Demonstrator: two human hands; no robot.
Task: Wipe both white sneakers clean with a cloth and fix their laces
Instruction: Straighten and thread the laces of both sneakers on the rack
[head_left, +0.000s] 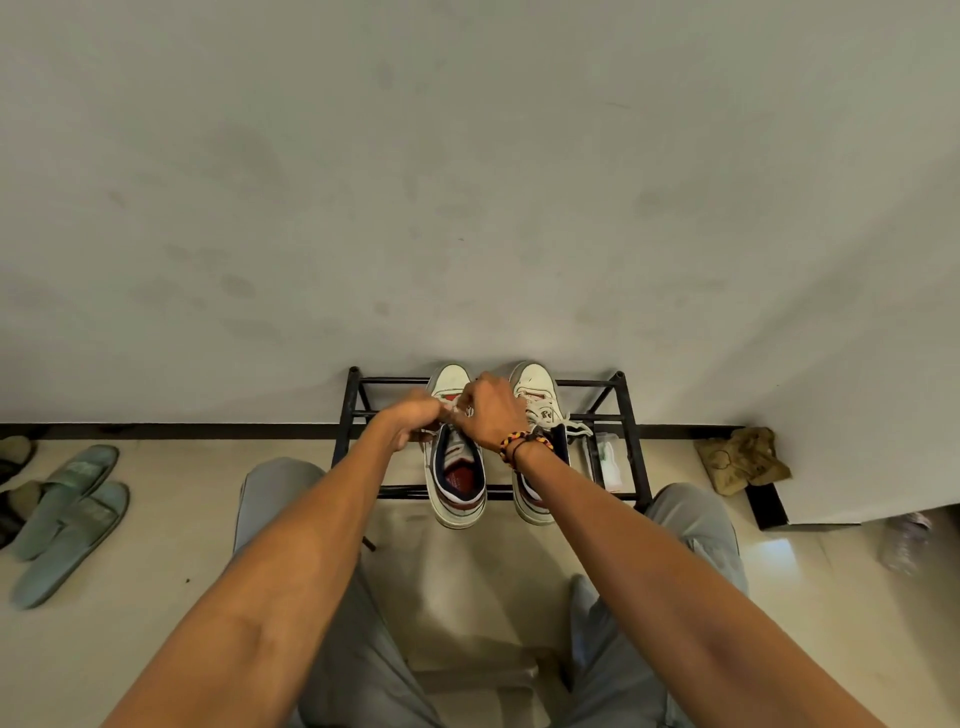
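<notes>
Hiding left sneaker (456, 467) laces (453, 410): both hands.

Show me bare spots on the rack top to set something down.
Free: the rack bars right of the right sneaker, and left of the left sneaker. Crowded: the middle, where both hands work the laces.

We are in a home entryway, by the look of it: a low black shoe rack (613, 415) stands against a plain wall just beyond our hands (493, 415). Green slippers (67, 514) lie on the tiled floor (156, 571) well to their left.
</notes>
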